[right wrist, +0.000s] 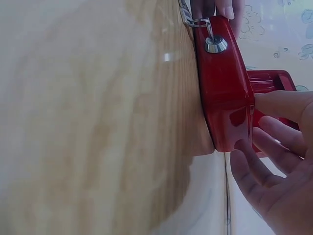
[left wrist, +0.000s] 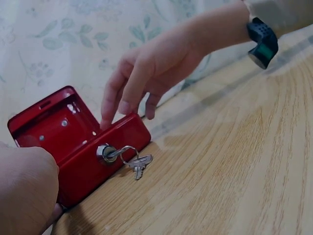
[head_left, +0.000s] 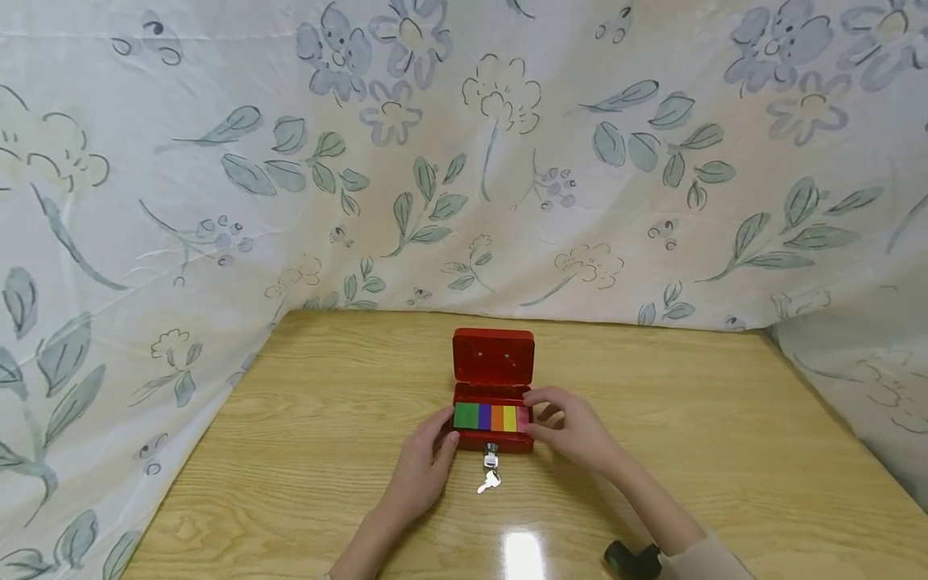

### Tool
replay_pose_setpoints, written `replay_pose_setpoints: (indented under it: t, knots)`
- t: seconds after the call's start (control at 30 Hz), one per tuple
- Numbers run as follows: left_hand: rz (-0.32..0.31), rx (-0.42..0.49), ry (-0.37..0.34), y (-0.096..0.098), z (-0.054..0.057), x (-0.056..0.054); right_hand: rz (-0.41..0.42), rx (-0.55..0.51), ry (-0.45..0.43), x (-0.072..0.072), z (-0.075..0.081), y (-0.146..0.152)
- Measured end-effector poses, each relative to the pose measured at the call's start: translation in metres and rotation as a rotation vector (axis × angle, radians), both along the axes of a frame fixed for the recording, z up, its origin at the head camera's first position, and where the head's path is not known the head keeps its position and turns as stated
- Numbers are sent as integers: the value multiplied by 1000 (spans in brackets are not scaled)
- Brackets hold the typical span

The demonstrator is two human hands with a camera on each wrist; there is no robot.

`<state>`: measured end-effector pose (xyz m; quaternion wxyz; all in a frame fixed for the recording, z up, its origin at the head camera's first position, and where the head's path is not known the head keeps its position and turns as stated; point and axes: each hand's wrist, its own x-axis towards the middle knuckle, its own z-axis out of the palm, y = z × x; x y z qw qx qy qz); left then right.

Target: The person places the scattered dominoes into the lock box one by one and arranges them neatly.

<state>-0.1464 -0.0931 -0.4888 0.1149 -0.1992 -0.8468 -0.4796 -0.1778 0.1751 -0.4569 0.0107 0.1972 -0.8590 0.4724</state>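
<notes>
A red metal cash box (head_left: 495, 441) stands on the table with its lid (head_left: 494, 357) raised. Inside lies a row of coloured blocks: green (head_left: 466, 416), purple (head_left: 484, 417), orange (head_left: 497, 418), yellow (head_left: 511, 419) and pink (head_left: 522, 420). My left hand (head_left: 424, 463) grips the box's left end, thumb at the front corner. Over the right rim, the thumb and forefinger of my right hand (head_left: 576, 427) reach to either end of the pink block and pinch it; its other fingers curl loosely outside the box. A key (left wrist: 141, 164) hangs by a ring from the front lock (left wrist: 106, 153).
The wooden table (head_left: 348, 370) extends around the box on all sides. Behind and beside it hangs a floral cloth (head_left: 435, 217). A dark strapped device (head_left: 632, 560) sits at the right wrist, close over the table's near part.
</notes>
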Motion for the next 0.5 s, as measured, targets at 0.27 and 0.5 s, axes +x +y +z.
replay_pose_setpoints:
  t: [0.27,0.5]
  knots:
    - [-7,9,-17,-3,2,0,-40,17,1,14,4,2]
    - [-12,14,-37,-3,7,0,-195,131,116,32,6,20]
